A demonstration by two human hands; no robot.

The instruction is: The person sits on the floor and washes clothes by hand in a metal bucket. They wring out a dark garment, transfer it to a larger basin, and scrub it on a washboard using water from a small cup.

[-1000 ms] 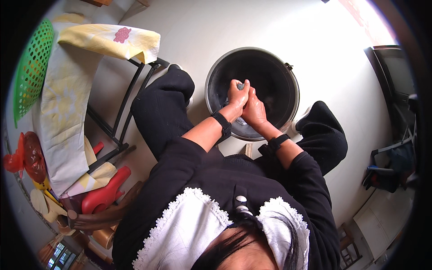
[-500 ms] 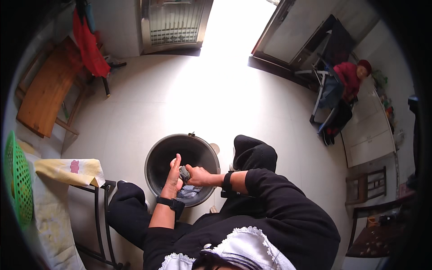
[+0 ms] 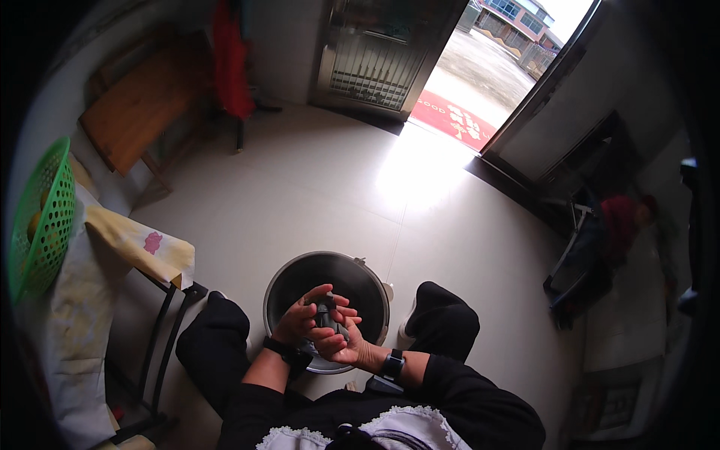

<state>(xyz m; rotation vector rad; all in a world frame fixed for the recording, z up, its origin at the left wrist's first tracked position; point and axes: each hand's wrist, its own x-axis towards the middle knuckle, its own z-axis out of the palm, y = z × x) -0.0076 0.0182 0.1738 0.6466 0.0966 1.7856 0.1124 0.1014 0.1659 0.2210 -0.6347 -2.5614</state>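
A round dark metal pot (image 3: pixel 300 274) stands on the tiled floor between my knees. Over its opening, my left hand (image 3: pixel 302 319) and my right hand (image 3: pixel 339 341) are pressed together around a small dark grey object (image 3: pixel 325 313), which could be a wet cloth or a scrubber; I cannot tell which. Both wrists wear black bands, and my sleeves are black.
A folding table (image 3: pixel 142 251) with a yellow cloth stands at my left, with a green plastic basket (image 3: pixel 41 221) beyond it. A wooden table (image 3: pixel 131 109) and a red garment (image 3: pixel 229 60) are at the far left. An open doorway (image 3: pixel 480 82) with a red mat lies ahead.
The view has swung upward, showing the doorway and floor ahead. My hands stay clasped together over the pot, still working the dark object.
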